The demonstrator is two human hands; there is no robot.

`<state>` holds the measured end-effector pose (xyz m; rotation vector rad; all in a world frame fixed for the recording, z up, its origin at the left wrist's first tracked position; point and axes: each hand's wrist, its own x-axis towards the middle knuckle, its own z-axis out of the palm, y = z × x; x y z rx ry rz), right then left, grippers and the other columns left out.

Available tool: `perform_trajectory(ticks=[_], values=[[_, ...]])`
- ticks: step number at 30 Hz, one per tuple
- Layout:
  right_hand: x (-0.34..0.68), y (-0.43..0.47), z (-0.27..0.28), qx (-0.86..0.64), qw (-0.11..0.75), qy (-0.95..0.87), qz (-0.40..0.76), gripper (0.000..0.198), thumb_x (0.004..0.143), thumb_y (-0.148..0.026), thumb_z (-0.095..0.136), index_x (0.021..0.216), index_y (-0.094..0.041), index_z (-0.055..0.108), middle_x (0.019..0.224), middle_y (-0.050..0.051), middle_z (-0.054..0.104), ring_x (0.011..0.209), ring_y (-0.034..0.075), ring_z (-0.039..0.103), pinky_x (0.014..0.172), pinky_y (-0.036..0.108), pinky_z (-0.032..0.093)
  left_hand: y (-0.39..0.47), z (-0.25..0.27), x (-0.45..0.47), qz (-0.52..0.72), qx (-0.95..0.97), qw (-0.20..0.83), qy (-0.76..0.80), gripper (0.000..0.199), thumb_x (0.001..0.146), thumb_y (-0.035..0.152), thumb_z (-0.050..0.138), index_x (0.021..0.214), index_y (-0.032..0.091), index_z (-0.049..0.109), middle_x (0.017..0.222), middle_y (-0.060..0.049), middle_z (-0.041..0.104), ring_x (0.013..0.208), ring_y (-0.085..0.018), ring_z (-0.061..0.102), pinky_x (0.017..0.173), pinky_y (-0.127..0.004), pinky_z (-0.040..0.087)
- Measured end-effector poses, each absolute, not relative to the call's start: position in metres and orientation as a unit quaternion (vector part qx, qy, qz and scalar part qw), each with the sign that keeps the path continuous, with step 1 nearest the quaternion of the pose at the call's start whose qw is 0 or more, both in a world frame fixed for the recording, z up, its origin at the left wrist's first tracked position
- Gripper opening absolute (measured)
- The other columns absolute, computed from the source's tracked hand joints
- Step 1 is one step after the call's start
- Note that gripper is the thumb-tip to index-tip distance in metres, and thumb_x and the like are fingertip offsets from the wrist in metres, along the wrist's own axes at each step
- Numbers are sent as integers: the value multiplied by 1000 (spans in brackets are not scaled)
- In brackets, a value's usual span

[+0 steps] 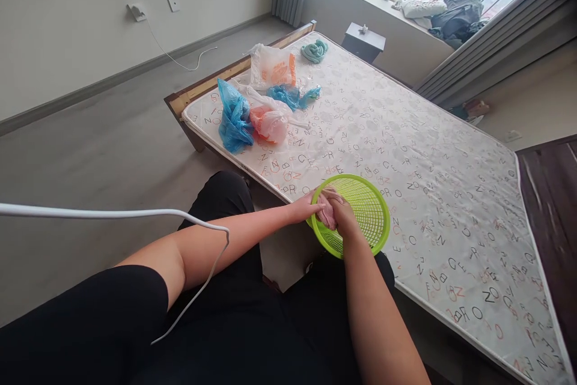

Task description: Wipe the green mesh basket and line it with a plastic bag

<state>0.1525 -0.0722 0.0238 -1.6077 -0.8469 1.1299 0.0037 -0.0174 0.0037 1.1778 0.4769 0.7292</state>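
A light-green plastic mesh basket (367, 211) is tilted over my knees at the mattress edge, its open side toward me. My left hand (304, 208) is closed at the basket's left rim, its thumb on the inner side beside a pink cloth (326, 214). My right hand (345, 217) reaches inside the basket, its fingers curled around the pink cloth against the left inner wall. Part of the cloth and the right fingertips are hidden.
Blue plastic bags (234, 118), a pinkish bag (273, 121) and a clear bag (273, 66) lie on the letter-printed mattress (433, 193). A teal coiled item (314, 50) is at its far corner. A white cable (112, 213) crosses before me. Beyond stands a small nightstand (364, 41).
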Motion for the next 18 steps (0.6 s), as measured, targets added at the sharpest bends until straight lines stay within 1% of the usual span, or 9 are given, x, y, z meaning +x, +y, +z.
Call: perform_trajectory(ticks=[3,5,7,9,12,13,15,16,18], values=[[157,-83,29,-659,349,-425,514,26,80,-31,68,103,-24,79,116,5,77,112,28,69,108,43,49,-11,4,2,324,510,762,234,48,76,15,65,125,15,66,124,-11,73,122,-28,65,114,-46,43],[159,-89,33,-655,255,-466,537,19,79,-27,69,93,-23,80,103,7,79,100,29,71,101,46,51,-4,6,-1,320,519,750,255,51,73,12,60,123,15,67,120,-8,74,119,-27,65,113,-45,45],[159,-93,36,-656,209,-489,535,17,78,-25,68,89,-22,80,95,7,79,91,30,71,95,48,53,2,9,-5,308,539,736,270,55,69,11,56,122,15,68,118,-7,75,118,-27,65,112,-44,46],[156,-94,38,-674,243,-505,482,20,80,-25,66,94,-23,81,96,7,78,92,30,70,95,48,52,6,12,-7,288,546,735,280,56,68,11,55,121,14,69,115,-7,76,115,-27,66,110,-44,47],[149,-88,39,-711,368,-492,340,30,82,-27,65,108,-25,79,110,7,76,108,29,67,105,46,47,8,14,-7,281,550,738,273,53,66,11,56,118,13,70,116,-8,76,117,-28,66,110,-44,47],[146,-86,39,-714,409,-470,318,33,82,-28,64,112,-25,78,115,7,75,112,29,65,108,46,46,8,14,-6,288,553,735,265,53,65,10,56,116,13,71,118,-8,76,118,-28,66,111,-44,46],[141,-83,37,-700,459,-426,344,34,84,-30,61,115,-25,76,119,6,74,115,28,65,109,44,46,10,15,-6,305,556,732,248,54,63,10,55,115,13,71,120,-9,76,118,-28,66,112,-43,46],[139,-82,36,-686,459,-416,382,34,85,-31,60,115,-25,76,120,5,75,114,27,66,108,44,47,12,15,-6,312,556,731,242,55,63,10,54,115,13,71,119,-8,76,116,-27,66,111,-43,46],[138,-84,37,-662,397,-442,457,31,86,-32,61,112,-26,77,116,4,76,110,26,67,107,44,48,16,16,-7,321,559,725,242,59,62,10,52,118,13,71,115,-7,77,110,-26,68,107,-41,49]])
